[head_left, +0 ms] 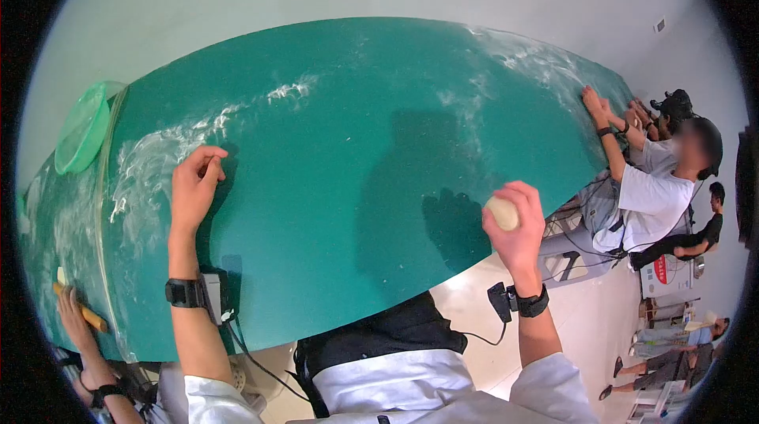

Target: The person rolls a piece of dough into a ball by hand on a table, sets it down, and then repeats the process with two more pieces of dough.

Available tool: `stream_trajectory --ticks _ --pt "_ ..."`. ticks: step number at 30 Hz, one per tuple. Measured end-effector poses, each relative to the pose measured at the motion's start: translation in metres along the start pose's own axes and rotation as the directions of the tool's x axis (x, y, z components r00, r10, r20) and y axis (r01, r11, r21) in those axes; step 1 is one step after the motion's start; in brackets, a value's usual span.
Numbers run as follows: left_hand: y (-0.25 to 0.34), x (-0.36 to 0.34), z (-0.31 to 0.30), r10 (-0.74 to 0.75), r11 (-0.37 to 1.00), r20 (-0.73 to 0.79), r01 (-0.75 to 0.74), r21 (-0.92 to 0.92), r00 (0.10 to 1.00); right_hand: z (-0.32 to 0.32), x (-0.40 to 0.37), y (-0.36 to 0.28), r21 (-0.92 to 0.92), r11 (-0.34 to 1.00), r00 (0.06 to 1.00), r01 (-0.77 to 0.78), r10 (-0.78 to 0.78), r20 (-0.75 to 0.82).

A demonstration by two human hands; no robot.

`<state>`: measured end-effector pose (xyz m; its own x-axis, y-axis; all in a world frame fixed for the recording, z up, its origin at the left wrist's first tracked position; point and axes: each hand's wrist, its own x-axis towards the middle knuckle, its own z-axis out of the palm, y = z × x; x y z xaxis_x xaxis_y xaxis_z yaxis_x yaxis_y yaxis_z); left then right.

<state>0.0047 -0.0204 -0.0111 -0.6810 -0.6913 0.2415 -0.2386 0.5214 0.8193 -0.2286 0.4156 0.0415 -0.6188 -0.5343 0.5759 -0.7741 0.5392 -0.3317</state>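
In my right hand (pixel 523 228) is a pale, rounded piece of dough (pixel 504 213), gripped by the fingers and thumb above the table's near right edge. My left hand (pixel 196 187) is over the green table (pixel 316 187), beside a smeared patch of white flour (pixel 174 145). Its fingers are curled in toward the thumb, and nothing shows between them. Both wrists wear black straps with small devices and cables.
A green basin (pixel 84 130) stands at the table's far left, near a seam across the top. Lower left, another person's hand (pixel 73 315) is on a rolling pin (pixel 93 319). More people (pixel 656 187) work at the right end, where flour (pixel 538 56) is spread.
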Motion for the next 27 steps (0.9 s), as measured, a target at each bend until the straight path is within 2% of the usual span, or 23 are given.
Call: stream_trajectory --ticks 2,4,8,10,12,14,15,19,21,22,24,27 --pt "0.000 -0.001 0.001 0.007 1.000 -0.014 -0.007 -0.024 1.000 0.004 -0.004 -0.002 0.004 1.000 0.999 0.011 -0.011 -0.043" --pt "-0.001 0.001 0.002 0.019 0.998 -0.043 -0.021 -0.052 0.999 0.008 -0.009 0.001 -0.007 0.997 0.989 -0.074 0.074 0.124" --pt "0.004 -0.003 -0.001 0.002 0.999 -0.017 -0.002 -0.052 1.000 0.002 -0.005 0.006 -0.017 0.999 0.978 -0.036 0.039 0.206" --pt "0.002 0.000 0.001 -0.008 0.999 0.010 0.009 -0.052 1.000 0.003 -0.003 0.008 0.101 0.990 0.992 -0.093 0.101 -0.077" --pt "-0.002 0.000 0.002 -0.012 0.998 0.015 0.013 -0.064 1.000 0.005 -0.006 0.015 0.090 0.988 0.986 -0.126 0.135 -0.102" --pt "-0.003 0.003 0.001 -0.005 0.997 0.000 0.005 -0.071 1.000 0.001 -0.005 0.005 0.002 0.998 0.982 -0.061 0.059 0.179" --pt "-0.004 0.002 0.001 0.000 0.996 -0.003 0.000 -0.088 1.000 0.001 -0.006 0.008 0.002 0.998 0.978 -0.070 0.068 0.197" --pt "-0.006 -0.004 0.002 -0.008 0.991 -0.009 0.007 -0.134 1.000 -0.007 -0.005 0.002 -0.009 0.997 0.989 -0.076 0.076 0.129" --pt "-0.013 -0.007 0.003 -0.007 0.991 -0.009 0.005 -0.137 1.000 -0.006 -0.004 -0.005 0.009 1.000 0.997 -0.028 0.029 -0.067" --pt "-0.015 -0.007 0.005 -0.001 0.990 -0.011 0.000 -0.141 1.000 -0.004 -0.006 -0.004 0.004 1.000 0.998 -0.029 0.029 -0.057" --pt "-0.016 -0.003 0.002 -0.007 0.993 0.001 0.007 -0.120 1.000 -0.001 -0.012 -0.001 0.003 0.992 0.976 -0.126 0.124 0.179" --pt "-0.015 -0.003 0.000 0.000 0.995 0.003 0.001 -0.100 1.000 -0.008 -0.007 0.002 -0.008 0.993 0.966 -0.118 0.117 0.230"
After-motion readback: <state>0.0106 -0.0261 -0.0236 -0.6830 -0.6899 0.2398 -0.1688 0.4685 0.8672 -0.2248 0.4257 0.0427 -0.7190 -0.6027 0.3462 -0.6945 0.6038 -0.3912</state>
